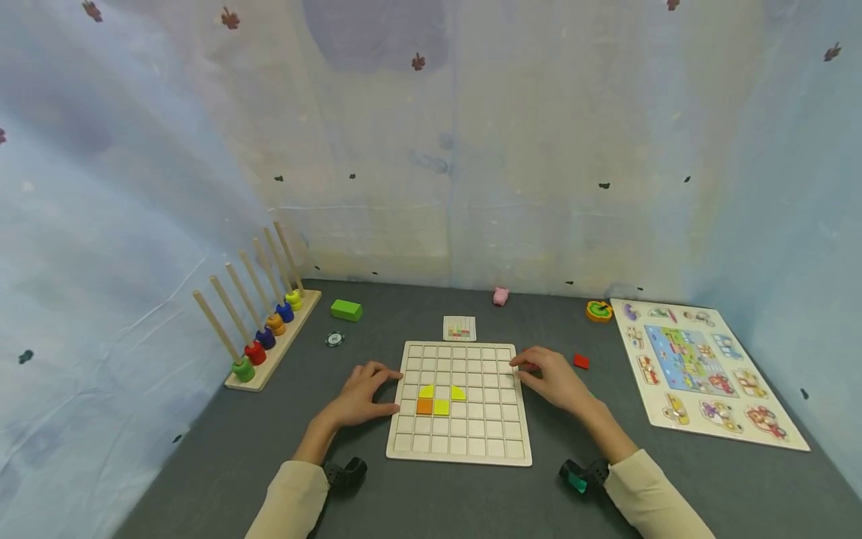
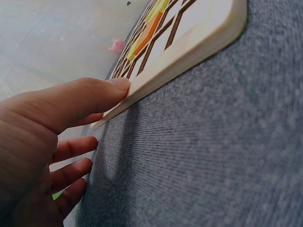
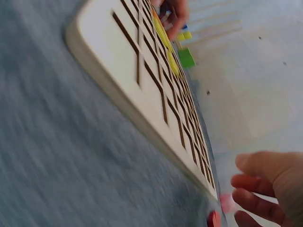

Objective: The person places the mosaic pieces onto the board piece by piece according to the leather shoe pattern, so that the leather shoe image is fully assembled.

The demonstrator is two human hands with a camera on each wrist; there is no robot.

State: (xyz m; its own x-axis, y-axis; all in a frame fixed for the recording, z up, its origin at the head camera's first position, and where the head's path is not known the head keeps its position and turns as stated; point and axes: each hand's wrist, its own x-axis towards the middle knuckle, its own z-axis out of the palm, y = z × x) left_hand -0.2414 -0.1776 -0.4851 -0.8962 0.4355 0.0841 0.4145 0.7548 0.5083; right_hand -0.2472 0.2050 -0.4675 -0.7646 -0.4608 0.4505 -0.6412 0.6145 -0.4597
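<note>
Altogether four coloured tiles (image 1: 439, 399) sit in one grid board (image 1: 471, 442)

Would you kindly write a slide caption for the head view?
Left hand and right hand rest against opposite edges of a wooden grid board holding yellow and orange pieces.

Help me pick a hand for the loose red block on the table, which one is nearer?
Right. The right hand rests at the grid board's right edge, just left of the red block; the left hand is across the board.
</note>
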